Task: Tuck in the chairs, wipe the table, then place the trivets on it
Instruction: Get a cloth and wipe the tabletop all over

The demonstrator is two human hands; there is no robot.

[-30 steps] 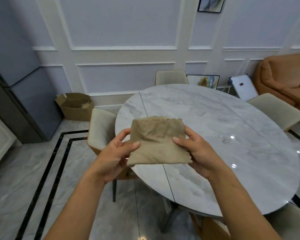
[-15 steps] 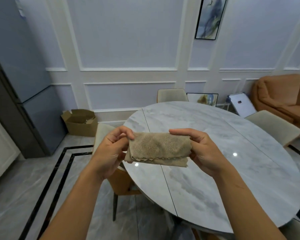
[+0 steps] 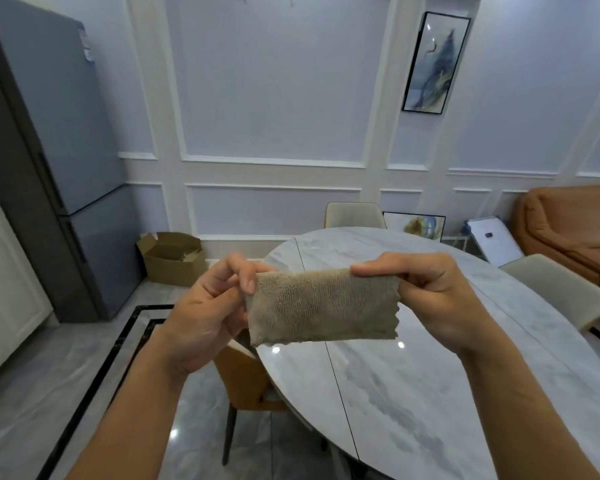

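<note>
A folded tan cloth (image 3: 321, 306) hangs in the air above the near left edge of the round grey marble table (image 3: 430, 393). My left hand (image 3: 205, 313) pinches its upper left corner and my right hand (image 3: 433, 296) pinches its upper right corner. Cream chairs stand tucked against the table: one at the far side (image 3: 354, 214), one at the right (image 3: 555, 289), and one at the left (image 3: 250, 379) showing its orange back below my left hand. No trivets are in view.
A tall grey fridge (image 3: 49, 161) stands at the left. An open cardboard box (image 3: 174, 258) sits on the floor by the wall. An orange sofa (image 3: 568, 223), a small whiteboard (image 3: 496, 242) and a framed picture (image 3: 414, 225) are behind the table.
The cloth went from a larger square to a narrower folded strip, and both hands raised it. My view tilted upward, showing more wall.
</note>
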